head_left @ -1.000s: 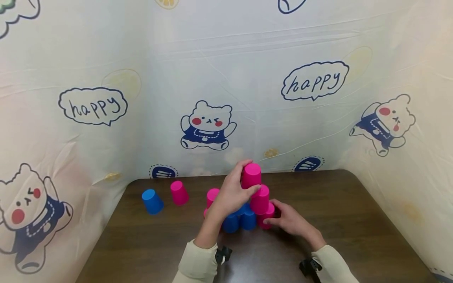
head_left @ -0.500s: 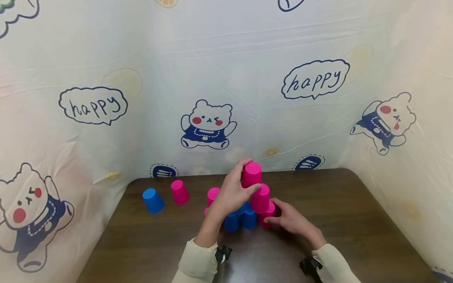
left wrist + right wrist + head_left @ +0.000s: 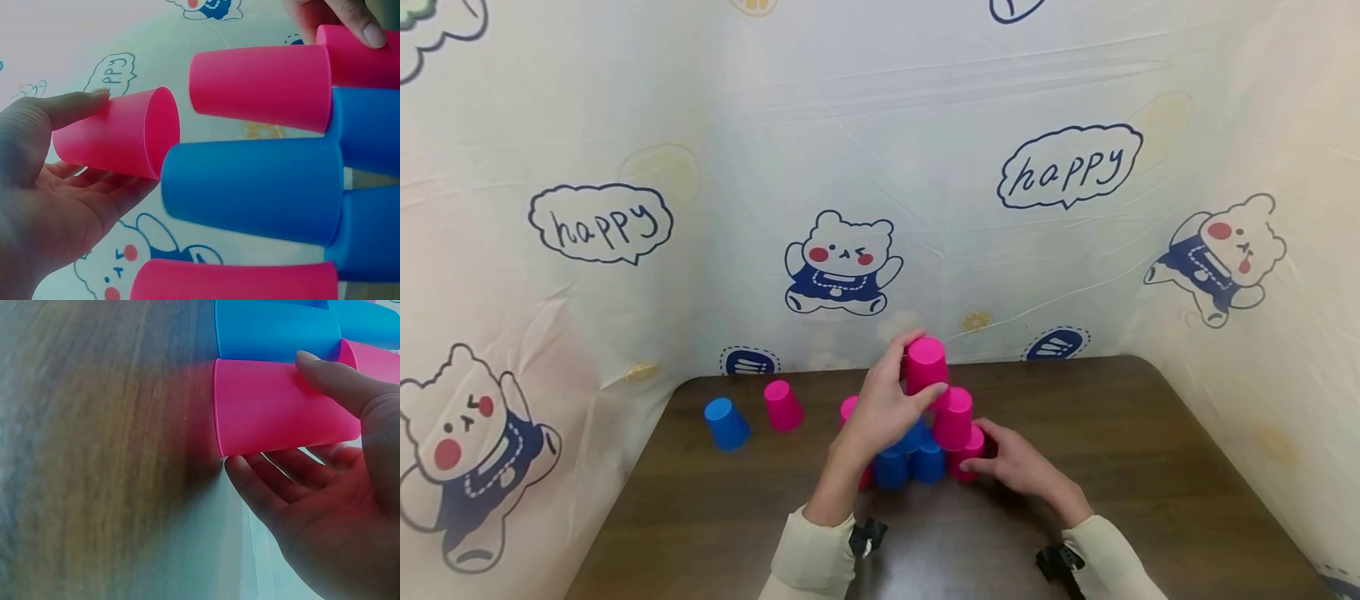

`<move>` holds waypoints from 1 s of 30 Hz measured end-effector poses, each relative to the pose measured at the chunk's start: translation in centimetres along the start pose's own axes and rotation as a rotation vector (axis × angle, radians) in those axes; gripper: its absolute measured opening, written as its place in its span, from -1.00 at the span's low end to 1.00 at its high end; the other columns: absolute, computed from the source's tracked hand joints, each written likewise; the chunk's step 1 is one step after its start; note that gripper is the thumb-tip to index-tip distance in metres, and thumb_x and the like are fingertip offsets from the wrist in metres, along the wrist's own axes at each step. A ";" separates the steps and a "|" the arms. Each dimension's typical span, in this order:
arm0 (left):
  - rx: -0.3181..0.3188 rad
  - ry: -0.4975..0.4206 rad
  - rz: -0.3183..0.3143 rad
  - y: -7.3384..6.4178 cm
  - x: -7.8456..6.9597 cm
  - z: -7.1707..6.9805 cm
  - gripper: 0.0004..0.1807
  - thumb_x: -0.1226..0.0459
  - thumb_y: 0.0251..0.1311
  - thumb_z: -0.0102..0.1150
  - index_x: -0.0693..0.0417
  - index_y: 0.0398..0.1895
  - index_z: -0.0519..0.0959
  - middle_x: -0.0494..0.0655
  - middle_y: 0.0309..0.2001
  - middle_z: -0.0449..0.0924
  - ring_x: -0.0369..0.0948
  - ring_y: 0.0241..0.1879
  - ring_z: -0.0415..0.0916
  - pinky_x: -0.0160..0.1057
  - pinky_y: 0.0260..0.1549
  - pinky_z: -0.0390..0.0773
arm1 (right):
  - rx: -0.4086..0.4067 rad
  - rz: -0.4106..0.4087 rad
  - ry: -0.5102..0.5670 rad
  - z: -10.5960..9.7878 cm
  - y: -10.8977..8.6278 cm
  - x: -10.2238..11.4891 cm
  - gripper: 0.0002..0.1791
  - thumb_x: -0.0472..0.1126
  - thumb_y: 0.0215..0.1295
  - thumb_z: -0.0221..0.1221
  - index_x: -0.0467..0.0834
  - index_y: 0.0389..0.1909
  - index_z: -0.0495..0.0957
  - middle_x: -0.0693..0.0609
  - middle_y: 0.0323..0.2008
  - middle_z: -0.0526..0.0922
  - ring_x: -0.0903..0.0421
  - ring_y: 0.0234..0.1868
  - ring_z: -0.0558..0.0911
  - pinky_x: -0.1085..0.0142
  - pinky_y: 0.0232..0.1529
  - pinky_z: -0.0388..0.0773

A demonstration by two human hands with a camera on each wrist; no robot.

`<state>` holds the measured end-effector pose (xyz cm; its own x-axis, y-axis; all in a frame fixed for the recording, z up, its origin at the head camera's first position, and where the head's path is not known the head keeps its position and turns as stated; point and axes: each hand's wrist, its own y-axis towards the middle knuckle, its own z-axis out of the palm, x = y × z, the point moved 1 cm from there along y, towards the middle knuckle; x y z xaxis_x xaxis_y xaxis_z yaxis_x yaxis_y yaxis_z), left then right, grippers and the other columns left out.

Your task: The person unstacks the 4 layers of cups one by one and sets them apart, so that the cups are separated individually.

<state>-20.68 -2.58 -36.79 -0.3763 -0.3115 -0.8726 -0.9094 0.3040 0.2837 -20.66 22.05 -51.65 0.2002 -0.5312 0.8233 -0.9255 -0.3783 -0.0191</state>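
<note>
**L hand [image 3: 883, 408] + held cup [image 3: 927, 362] shift a touch twd 9 o'clock vs 0.5 s ago; R hand [image 3: 1018, 462] stays put**

L hand grips the held cup (pink, mouth down), thumb one side, fingers the other. Cup is above the stack's 2nd row: approx 11 o'clock of mid R cup [image 3: 953, 418], also pink, & btwn 12 and 1 of mid blue cup [image 3: 912, 437]. Can't tell if its rim touches either. Mid L cup [image 3: 848, 408], pink, is partly hidden behind L hand.

Bottom row: pink btm L cup [image 3: 866, 477], mostly hidden, then blue cup A [image 3: 891, 471], blue cup B [image 3: 928, 463], then pink end cup [image 3: 281, 406] at abt 4 o'clock of stack. R hand holds end cup, thumb one side, fingers other; cup rim sits on table [image 3: 730, 517].

Abt 9 o'clock of stack, two loose cups, upside down, just apart: loose blue [image 3: 727, 423], loose pink [image 3: 784, 406]. At 12, beyond table: pale cloth [image 3: 925, 167] w/ bear prints.
</note>
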 end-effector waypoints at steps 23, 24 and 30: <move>-0.153 0.017 -0.003 -3.0 -0.2 -3.9 -0.05 0.38 0.19 0.52 -0.22 0.59 0.26 -0.02 0.37 0.51 0.03 0.31 0.55 0.12 0.09 0.72 | -0.010 0.030 0.011 0.1 0.0 0.1 -0.44 0.00 0.29 0.47 0.02 0.26 0.54 0.09 0.02 0.69 0.03 0.05 0.62 0.02 0.15 0.64; -0.162 0.019 -0.011 -3.1 -0.1 -4.1 -0.05 0.38 0.18 0.52 -0.22 0.59 0.26 -0.02 0.37 0.51 0.03 0.31 0.55 0.11 0.09 0.72 | -0.011 0.035 0.010 0.1 0.0 0.0 -0.43 0.00 0.29 0.47 0.03 0.26 0.53 0.09 0.03 0.69 0.03 0.06 0.62 0.01 0.15 0.64; -0.203 0.056 -0.055 -4.0 0.3 -5.3 -0.05 0.35 0.17 0.54 -0.28 0.58 0.28 -0.04 0.37 0.52 0.03 0.31 0.56 0.10 0.10 0.71 | -0.008 0.043 0.007 0.0 0.0 -0.2 -0.42 0.02 0.29 0.47 0.04 0.28 0.53 0.09 0.05 0.68 0.02 0.07 0.62 -0.01 0.15 0.65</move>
<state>-18.07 -8.63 -36.12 -0.3293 -0.3737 -0.8671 -0.9437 0.0994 0.3155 -20.73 22.15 -51.84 0.1579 -0.5417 0.8256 -0.9356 -0.3495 -0.0504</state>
